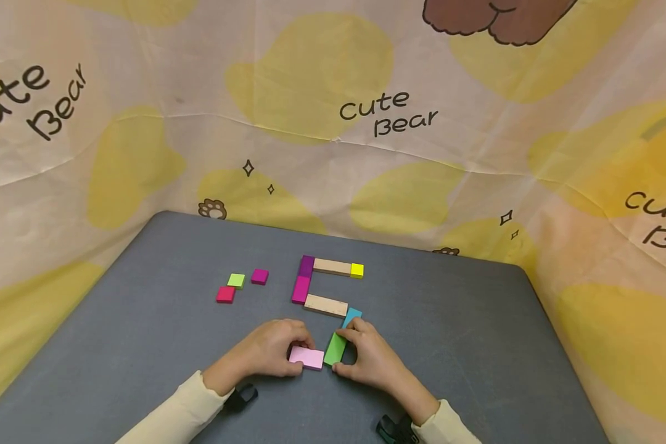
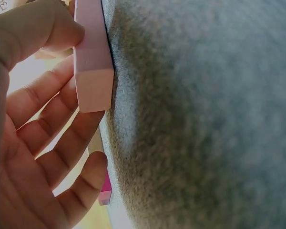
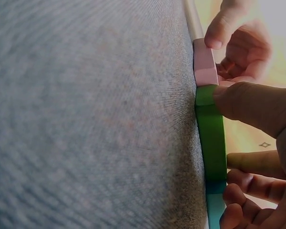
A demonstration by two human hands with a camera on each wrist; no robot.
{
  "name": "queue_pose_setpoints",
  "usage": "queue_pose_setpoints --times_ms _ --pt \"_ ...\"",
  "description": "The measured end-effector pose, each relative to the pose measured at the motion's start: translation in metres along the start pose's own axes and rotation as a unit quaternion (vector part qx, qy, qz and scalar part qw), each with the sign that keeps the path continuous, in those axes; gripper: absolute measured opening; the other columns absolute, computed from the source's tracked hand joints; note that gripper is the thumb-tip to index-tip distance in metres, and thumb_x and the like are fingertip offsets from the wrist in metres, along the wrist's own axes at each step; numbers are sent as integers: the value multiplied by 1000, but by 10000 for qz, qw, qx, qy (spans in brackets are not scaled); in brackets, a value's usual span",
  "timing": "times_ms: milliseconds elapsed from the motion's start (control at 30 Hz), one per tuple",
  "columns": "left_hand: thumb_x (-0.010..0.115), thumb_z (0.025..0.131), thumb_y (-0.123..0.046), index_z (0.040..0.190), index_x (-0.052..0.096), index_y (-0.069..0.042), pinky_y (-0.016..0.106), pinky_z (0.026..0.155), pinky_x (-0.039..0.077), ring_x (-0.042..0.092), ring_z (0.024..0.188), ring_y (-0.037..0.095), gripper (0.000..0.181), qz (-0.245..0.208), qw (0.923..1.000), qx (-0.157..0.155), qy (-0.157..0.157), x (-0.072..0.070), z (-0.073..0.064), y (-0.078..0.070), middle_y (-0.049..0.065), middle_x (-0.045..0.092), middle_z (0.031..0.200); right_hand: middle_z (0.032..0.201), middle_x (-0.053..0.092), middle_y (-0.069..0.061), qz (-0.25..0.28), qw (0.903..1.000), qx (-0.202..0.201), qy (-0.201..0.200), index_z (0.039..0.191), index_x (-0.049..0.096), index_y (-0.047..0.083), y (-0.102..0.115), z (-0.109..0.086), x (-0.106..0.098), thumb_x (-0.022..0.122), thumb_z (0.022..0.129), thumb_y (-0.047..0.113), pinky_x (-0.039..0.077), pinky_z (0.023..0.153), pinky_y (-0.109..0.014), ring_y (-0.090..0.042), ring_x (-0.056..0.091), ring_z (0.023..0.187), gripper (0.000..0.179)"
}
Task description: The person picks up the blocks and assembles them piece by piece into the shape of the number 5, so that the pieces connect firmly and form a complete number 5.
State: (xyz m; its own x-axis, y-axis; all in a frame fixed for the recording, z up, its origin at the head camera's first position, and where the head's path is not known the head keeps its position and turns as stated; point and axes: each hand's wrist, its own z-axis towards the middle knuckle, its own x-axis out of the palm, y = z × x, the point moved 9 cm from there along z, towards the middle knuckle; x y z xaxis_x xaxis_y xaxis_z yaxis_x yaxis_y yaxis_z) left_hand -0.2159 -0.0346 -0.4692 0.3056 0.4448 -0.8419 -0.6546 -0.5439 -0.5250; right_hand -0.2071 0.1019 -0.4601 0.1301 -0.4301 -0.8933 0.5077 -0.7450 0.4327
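Note:
My left hand (image 1: 277,346) pinches a pink block (image 1: 308,357) between thumb and fingers, and the block lies flat on the grey table. To its right, my right hand (image 1: 370,357) grips a green block (image 1: 335,349) by its two ends, thumb at the near end. In the right wrist view the pink block's end (image 3: 206,71) meets the near end of the green block (image 3: 212,138). Beyond the green block is a blue block (image 1: 352,316), partly covered by the right fingers. A wooden block (image 1: 325,305) runs left from the blue one.
Two magenta-purple blocks (image 1: 302,280) continue the line, then another wooden block (image 1: 332,266) with a yellow block (image 1: 357,271) at its end. Off to the left lie a lime block (image 1: 236,280), a red block (image 1: 226,295) and a magenta block (image 1: 259,276). Printed cloth hangs behind the table (image 1: 144,308).

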Motion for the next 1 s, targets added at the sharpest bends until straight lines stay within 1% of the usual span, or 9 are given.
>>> queue_pose_setpoints --times_ms 233,467,600,700,800,900,1000 --pt "74 67 -20 94 70 -21 18 69 46 54 77 1 27 90 9999 111 -26 -2 1 -2 -13 63 88 96 53 5 -3 10000 -32 3 116 68 6 0 1 0 83 69 35 43 71 -22 -10 46 85 57" --pt "75 70 -22 96 71 -22 23 76 49 55 84 1 26 109 9999 -14 111 -3 2 -1 -13 65 91 95 53 4 17 10000 -31 28 116 68 5 -1 1 2 83 69 34 42 69 -21 -10 45 84 57" --pt "74 74 -25 100 71 -20 26 81 50 57 89 3 27 74 9999 45 84 -8 2 0 -12 65 95 96 53 4 -5 10000 -10 19 116 69 5 -2 1 1 83 69 35 42 70 -21 -10 45 85 57" --pt "73 77 -28 104 70 -19 28 85 51 58 93 5 29 123 9999 38 -9 -15 3 2 -9 65 99 96 53 4 -51 10000 -4 3 115 69 6 -3 1 1 83 68 36 42 70 -21 -10 46 85 57" --pt "72 78 -30 108 69 -18 31 87 51 58 97 6 33 296 9994 -78 -148 -27 3 7 -8 65 103 95 53 4 -94 10000 22 8 115 69 7 -4 1 1 83 68 36 41 68 -21 -10 45 84 57" --pt "71 78 -31 110 69 -18 34 86 52 58 98 9 34 588 9976 -200 -303 -40 4 11 -6 65 106 95 53 5 -128 9999 57 12 115 69 7 -4 1 2 83 68 37 41 67 -20 -9 45 83 57" --pt "71 77 -31 109 70 -16 33 82 53 61 93 12 35 913 9946 -164 -463 -53 4 14 -3 66 104 95 53 5 -162 9998 67 -2 115 69 8 -5 1 2 83 68 38 41 67 -21 -9 45 83 57"
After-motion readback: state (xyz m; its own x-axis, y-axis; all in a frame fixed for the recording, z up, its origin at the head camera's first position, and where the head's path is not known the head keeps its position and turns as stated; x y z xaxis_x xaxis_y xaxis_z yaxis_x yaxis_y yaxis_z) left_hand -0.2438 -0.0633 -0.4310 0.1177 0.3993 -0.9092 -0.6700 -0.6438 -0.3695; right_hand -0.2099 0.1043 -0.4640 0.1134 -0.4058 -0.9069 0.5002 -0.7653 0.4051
